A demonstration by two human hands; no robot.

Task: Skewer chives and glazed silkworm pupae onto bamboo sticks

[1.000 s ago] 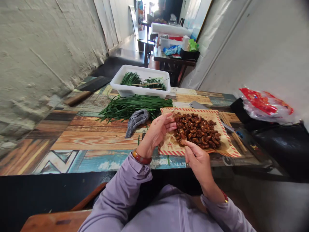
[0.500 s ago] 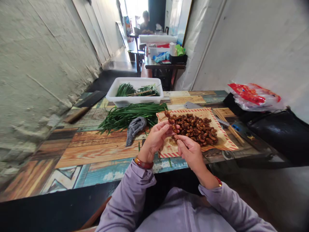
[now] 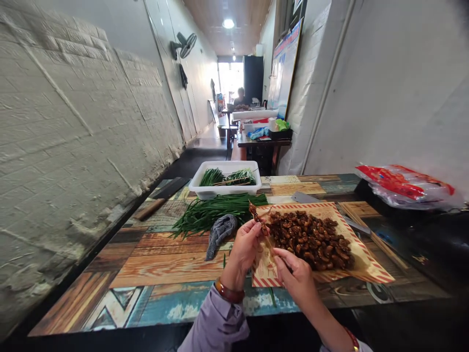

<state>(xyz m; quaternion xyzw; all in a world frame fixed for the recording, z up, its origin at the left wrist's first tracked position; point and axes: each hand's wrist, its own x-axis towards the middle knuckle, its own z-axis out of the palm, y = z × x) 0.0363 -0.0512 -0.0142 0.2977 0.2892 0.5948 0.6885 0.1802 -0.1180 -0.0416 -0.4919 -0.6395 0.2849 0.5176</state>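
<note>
Over the left edge of a striped paper sheet (image 3: 269,282), both hands are on one thin wooden skewer (image 3: 271,244) with glossy brown food pieces threaded near its tip. My left hand (image 3: 246,248) is closed in a pinch around the threaded pieces. Lower down, my right hand (image 3: 296,277) pinches the bare stick between thumb and fingers. A heap of similar dark brown, curled pieces (image 3: 311,239) covers much of the paper, just beyond my right hand. What exactly the pieces are, I cannot make out.
Long green chives (image 3: 216,210) and a grey cloth (image 3: 221,233) lie left of the paper. Behind them stands a white tub (image 3: 225,190) holding greens and sticks. A cleaver (image 3: 161,198) lies at left; skewers (image 3: 373,237) and a knife (image 3: 356,226) at right. A person (image 3: 241,98) sits far back.
The view has tilted upward, so the table sits lower in the picture. My right hand has drawn away from the left along the skewer, showing more bare stick between them.
</note>
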